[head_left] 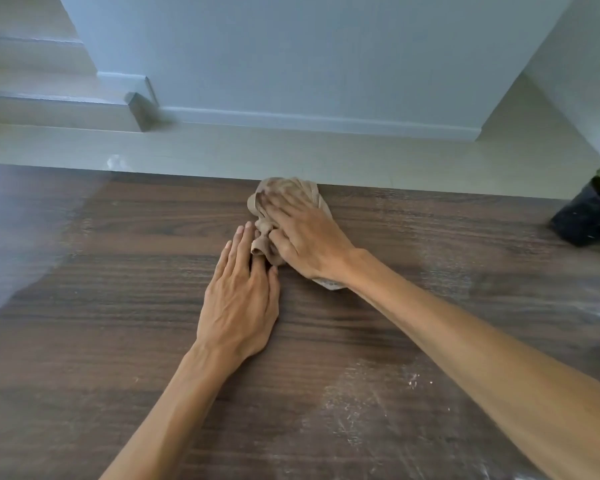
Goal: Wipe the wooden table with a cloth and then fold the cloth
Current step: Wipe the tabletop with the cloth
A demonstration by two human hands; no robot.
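Your tan cloth (284, 199) lying bunched and crumpled near the far edge of your dark wooden bench (125, 271), whitish dusty smears showing at its right side

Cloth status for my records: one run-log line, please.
phase: wiping | right hand: pressing cloth | left hand: flat on table | fold: pending

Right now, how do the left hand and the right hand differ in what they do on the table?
The right hand presses on the bunched beige cloth near the far edge of the wooden table; the left hand lies on bare wood. The right hand's fingers spread and its thumb curls into the cloth; the left hand's fingers lie flat and together, beside the cloth. Both are bare, palm down.
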